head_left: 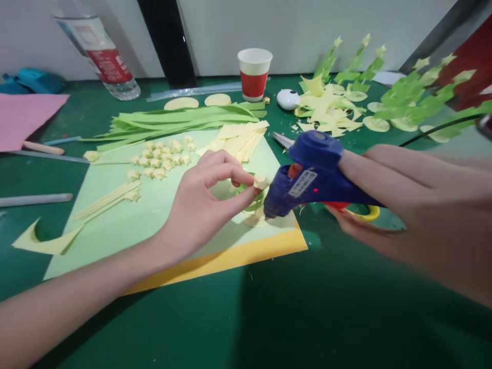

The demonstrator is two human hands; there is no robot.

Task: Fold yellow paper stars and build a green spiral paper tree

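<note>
My left hand (207,202) pinches a small pale-yellow folded paper star (261,181) between thumb and forefinger. Gripped in my right hand (418,200) is a dark blue hot glue gun (315,171), its nozzle pointing down just right of the star. Under my left fingertips, partly hidden, a green paper strip (255,202) stands curled on a pale-yellow paper disc (251,220). Both rest on a light green sheet (184,210). Scissors (282,139) lie behind the glue gun, which covers most of them.
More paper stars (161,159) are heaped on the sheet beside yellow strips (238,141) and green strips (180,120). A paper cup (254,77) and a water bottle (109,61) stand at the back. Paper scraps (326,107) and finished star-topped plants (407,102) occupy the right.
</note>
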